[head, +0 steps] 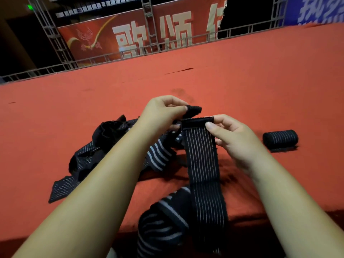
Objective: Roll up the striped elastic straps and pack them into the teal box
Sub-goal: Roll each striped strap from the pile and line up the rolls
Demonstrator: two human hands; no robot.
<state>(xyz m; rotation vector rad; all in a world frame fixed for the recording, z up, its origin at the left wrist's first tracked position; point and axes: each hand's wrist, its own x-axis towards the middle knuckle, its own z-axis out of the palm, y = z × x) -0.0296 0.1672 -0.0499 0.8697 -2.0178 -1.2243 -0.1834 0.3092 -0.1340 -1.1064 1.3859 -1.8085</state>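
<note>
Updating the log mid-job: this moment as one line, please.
left hand pinches black tab | right hand pinches striped strap top | rolled strap lies right | loose straps piled left | teal box unseen

I have bare red tabletop (242, 75) open from twelve to two o'clock; the tangled strap pile (104, 142) blocks nine o'clock, and a rolled strap (280, 138) sits at three.

An event stage — red carpet (242, 75) underfoot, metal truss (55, 43) and a red banner (130, 40) with large characters behind.
</note>
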